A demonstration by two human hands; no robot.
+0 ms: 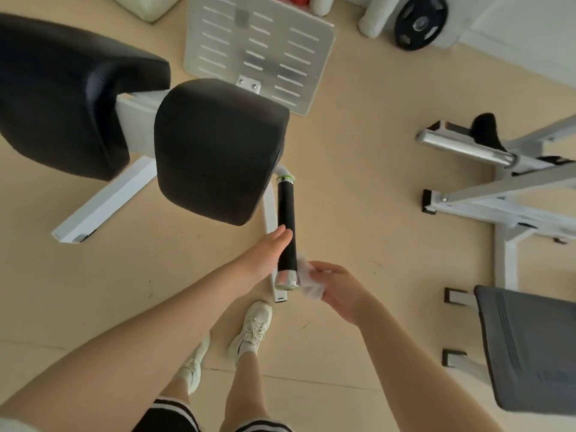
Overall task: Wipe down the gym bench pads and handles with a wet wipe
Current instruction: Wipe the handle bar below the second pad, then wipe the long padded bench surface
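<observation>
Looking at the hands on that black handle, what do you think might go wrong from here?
1. The right hand pinches the wet wipe loosely at the handle's chrome end, so it may slip to the floor.
2. The left hand only rests flat against the grip, so the handle may shift under wiping pressure.

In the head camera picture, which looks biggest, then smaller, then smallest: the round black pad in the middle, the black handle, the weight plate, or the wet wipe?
1. Black pad
2. Black handle
3. Weight plate, though it lies farther away, so it may really be bigger
4. Wet wipe, partly hidden in the right hand
</observation>
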